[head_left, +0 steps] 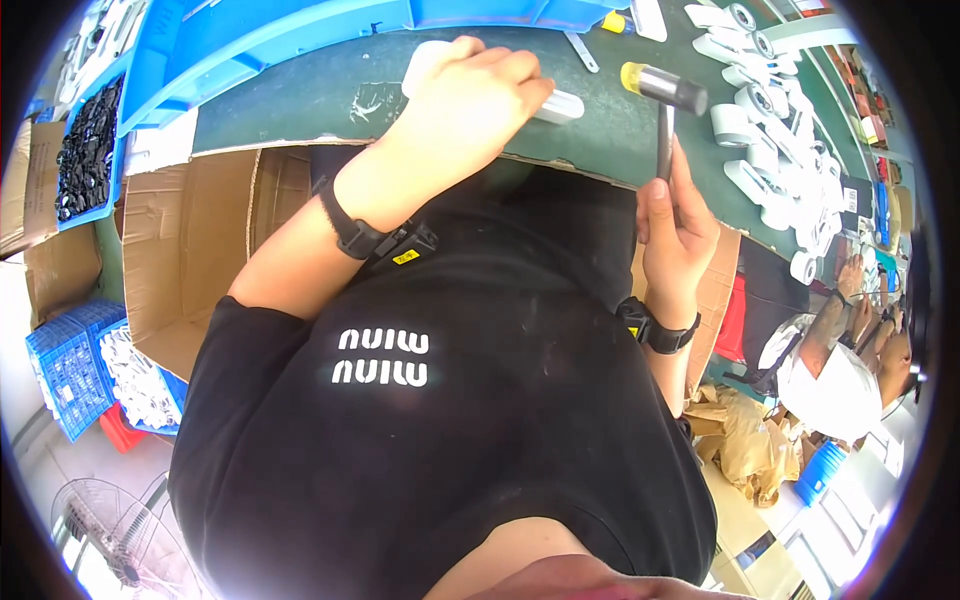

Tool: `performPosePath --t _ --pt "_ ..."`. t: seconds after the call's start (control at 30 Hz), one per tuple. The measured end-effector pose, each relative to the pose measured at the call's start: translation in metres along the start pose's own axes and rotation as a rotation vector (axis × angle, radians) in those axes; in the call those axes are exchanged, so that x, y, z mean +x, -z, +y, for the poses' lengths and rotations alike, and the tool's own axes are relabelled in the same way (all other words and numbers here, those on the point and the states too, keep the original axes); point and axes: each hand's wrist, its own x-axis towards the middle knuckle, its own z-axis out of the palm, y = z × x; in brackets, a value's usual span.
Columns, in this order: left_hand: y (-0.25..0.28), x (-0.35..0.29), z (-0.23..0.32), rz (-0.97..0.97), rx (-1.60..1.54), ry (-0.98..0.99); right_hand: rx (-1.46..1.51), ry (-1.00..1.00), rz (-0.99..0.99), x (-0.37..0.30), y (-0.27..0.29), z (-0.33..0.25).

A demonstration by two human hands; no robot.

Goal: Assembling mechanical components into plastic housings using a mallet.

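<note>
My left hand (475, 105) is closed over a white elongated part (564, 107) lying on the green tabletop (320, 95). One end of the part sticks out to the right of the fingers and another white portion shows behind the knuckles; its middle is hidden. A mallet (664, 86) with a yellow face and a dark opposite end is held up by its slim handle in my right hand (678, 225), thumb along the shaft. The mallet head stands to the right of the white part, apart from it.
Blue bins (290, 45) line the far edge, with a thin grey tool (582, 52) nearby. Many white parts with round ends (760, 140) are piled at right. Black pieces (90, 150) fill a left bin. A cardboard box (180, 260) stands below; co-workers' arms (825, 335) show far right.
</note>
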Motion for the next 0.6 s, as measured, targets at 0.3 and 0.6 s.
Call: performPosePath --t 0.3,0.6 --pt "0.027 -0.013 0.004 -0.067 -0.23 -0.06 -0.001 -0.036 0.052 -0.004 0.018 0.009" --pt "0.0 -0.025 -0.008 0.017 -0.219 0.156 -0.446 0.186 -0.121 0.005 0.006 -0.01"
